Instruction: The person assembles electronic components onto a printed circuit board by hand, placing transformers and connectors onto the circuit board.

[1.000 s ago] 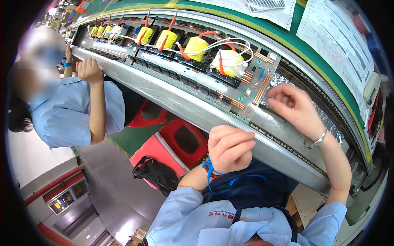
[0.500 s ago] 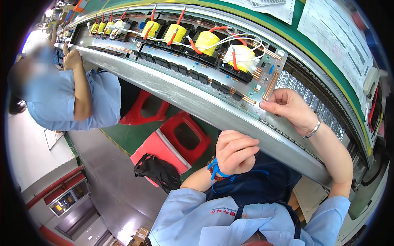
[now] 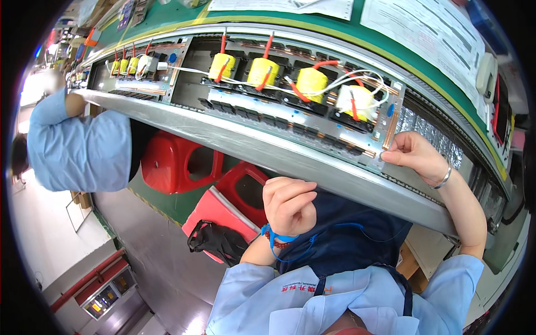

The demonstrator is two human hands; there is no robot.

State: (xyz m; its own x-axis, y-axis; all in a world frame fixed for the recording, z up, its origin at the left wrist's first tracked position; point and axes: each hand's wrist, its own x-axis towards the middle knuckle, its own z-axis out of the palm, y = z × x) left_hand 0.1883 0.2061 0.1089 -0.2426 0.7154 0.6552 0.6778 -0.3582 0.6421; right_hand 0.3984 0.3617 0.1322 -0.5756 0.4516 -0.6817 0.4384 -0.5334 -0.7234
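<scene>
Where coils point(image 3: 311, 85) leave the near right corner free, presumably easiest to hold, right hand point(image 3: 416, 159) pinches the circuit board point(image 3: 382, 128) in the metal track point(image 3: 279, 158); left hand point(image 3: 289, 207) nearer, loosely curled, seemingly empty.

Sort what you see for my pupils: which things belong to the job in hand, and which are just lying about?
In the job:
circuit board with yellow coils
right hand, fingers at the board's corner
metal rail alongside

Lying about:
papers on the green bench
black bag
red stools
</scene>
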